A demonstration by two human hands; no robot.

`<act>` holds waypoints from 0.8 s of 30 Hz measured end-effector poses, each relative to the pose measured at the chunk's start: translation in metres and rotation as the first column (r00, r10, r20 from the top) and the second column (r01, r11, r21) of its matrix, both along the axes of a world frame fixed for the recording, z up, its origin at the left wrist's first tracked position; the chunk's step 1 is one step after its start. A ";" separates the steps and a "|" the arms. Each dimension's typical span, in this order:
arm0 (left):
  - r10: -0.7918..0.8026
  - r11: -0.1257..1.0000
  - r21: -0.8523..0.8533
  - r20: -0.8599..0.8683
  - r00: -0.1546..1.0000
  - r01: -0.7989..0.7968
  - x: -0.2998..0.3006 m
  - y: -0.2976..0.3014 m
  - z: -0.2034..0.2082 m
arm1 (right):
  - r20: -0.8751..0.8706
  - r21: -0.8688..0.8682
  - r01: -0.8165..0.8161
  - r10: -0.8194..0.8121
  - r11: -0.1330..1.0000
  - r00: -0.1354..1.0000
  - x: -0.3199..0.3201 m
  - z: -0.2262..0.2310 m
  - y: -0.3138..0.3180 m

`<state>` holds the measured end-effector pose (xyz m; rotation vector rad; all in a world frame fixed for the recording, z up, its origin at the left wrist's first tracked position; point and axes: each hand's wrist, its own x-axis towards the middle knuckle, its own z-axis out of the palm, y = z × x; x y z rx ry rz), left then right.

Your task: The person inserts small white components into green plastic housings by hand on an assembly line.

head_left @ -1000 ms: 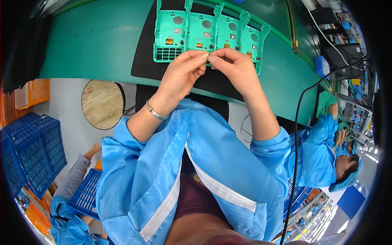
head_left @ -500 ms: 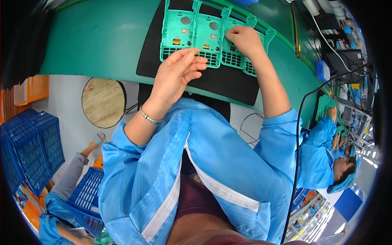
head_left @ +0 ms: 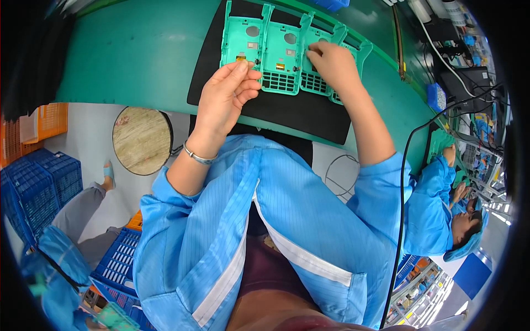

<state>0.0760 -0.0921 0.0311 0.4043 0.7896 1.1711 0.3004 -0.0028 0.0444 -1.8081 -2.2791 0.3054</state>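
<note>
Several green plastic housings with grilles at their near ends lie side by side on a black mat. My left hand is over the near end of the leftmost housing, thumb and forefinger pinched together. What they hold, if anything, is too small to make out. Above the third housing from the left is my right hand, its thumb and forefinger closed and the other fingers curled. Any small part in that pinch is hidden. Small yellow-orange patches show inside the housings.
The mat rests on a green table. A round stool stands left below the table edge, near blue crates. A black cable runs down the right side. One co-worker sits at right; another person is at lower left.
My left hand has shifted left, from between the first two housings to the leftmost one. My right hand has moved slightly right and nearer. The person at lower left has moved.
</note>
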 end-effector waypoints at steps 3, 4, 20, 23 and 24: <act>0.065 0.997 0.035 0.007 0.998 -0.065 -0.001 0.002 0.005 | -0.085 0.059 -0.065 0.069 0.996 0.994 -0.001 -0.008 -0.020; 0.104 0.993 0.053 0.032 0.994 -0.106 0.001 0.003 0.007 | -0.053 0.138 -0.079 0.087 0.987 0.995 -0.003 -0.010 -0.023; 0.053 0.996 0.061 0.192 0.980 -0.066 -0.009 0.007 0.003 | -0.084 0.277 -0.086 0.114 0.957 0.990 0.001 -0.010 -0.032; 0.059 0.996 0.059 0.171 0.983 -0.070 -0.011 0.009 0.004 | -0.025 0.346 -0.113 0.130 0.931 0.991 -0.001 -0.019 -0.036; 0.058 0.995 0.070 0.165 0.985 -0.070 -0.012 0.010 0.004 | -0.030 0.344 -0.115 0.134 0.932 0.991 -0.003 -0.020 -0.035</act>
